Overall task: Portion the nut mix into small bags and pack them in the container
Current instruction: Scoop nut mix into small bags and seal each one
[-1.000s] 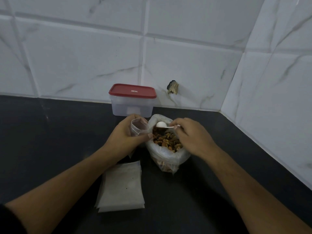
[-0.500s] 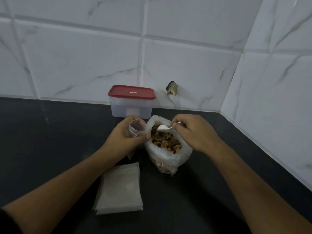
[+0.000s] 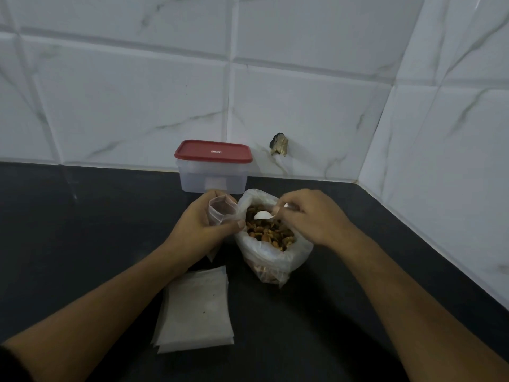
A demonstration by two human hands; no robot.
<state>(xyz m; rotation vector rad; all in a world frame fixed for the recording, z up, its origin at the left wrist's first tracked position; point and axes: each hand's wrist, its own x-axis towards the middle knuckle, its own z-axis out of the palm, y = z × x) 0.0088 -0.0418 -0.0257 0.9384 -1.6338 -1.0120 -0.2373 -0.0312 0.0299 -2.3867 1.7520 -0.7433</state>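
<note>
The left hand [image 3: 198, 228] pinches a bag [image 3: 220, 212] open right beside the nuts [image 3: 271, 234], likely so the spoon [image 3: 263, 215], pinched by the right hand [image 3: 311, 216], travels little. The lidded container [image 3: 213, 172] stands at the bench's [image 3: 82, 230] back edge.

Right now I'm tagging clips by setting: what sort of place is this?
Most likely a home kitchen corner: a dark countertop meets marble-look wall tiles, and a red-lidded container stands behind an open bag of nut mix.

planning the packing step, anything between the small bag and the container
Yes: the red lid sits closed on the container, covering its opening. Nothing else visible lies between it and the small bag.
</note>
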